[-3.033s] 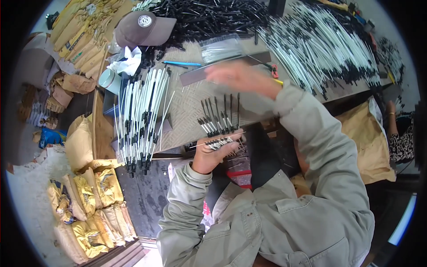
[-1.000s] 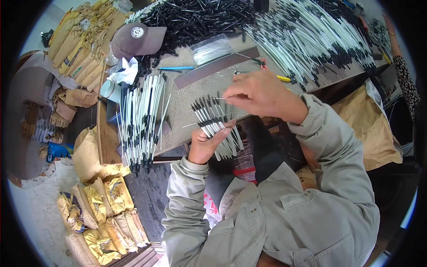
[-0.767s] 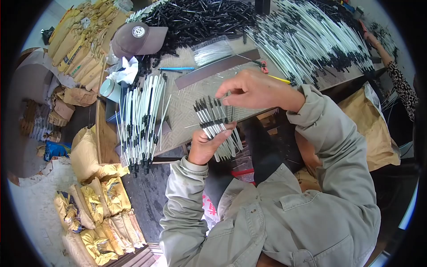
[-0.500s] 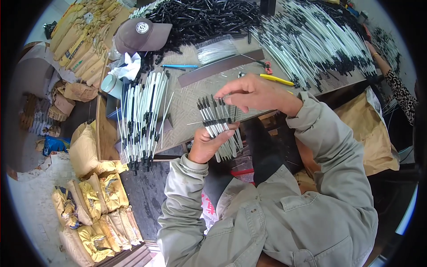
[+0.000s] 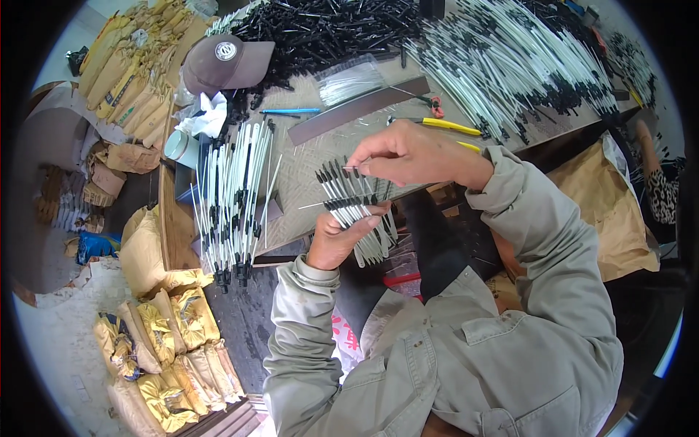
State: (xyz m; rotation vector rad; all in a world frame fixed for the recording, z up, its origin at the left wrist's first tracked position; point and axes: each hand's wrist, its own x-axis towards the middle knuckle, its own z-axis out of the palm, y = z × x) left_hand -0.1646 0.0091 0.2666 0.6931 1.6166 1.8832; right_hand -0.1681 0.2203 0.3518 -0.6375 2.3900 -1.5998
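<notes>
Quantity: one hand-held bundle of black-and-white rods (image 5: 352,212). Also: one grey-brown fabric cap (image 5: 227,64) and one long, flat brown strip (image 5: 357,112).

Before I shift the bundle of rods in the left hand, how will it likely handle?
The bundle of rods looks fairly stiff, its pieces being straight. Made of many slim lengths, it could splay if the left hand loosens. The thin wire jutting out leftward might snag.

We see a worktop (image 5: 297,166): black parts (image 5: 335,29) heaped along far edge, white rods (image 5: 510,69) by right edge, dark strip (image 5: 357,111) mid-worktop.
</notes>
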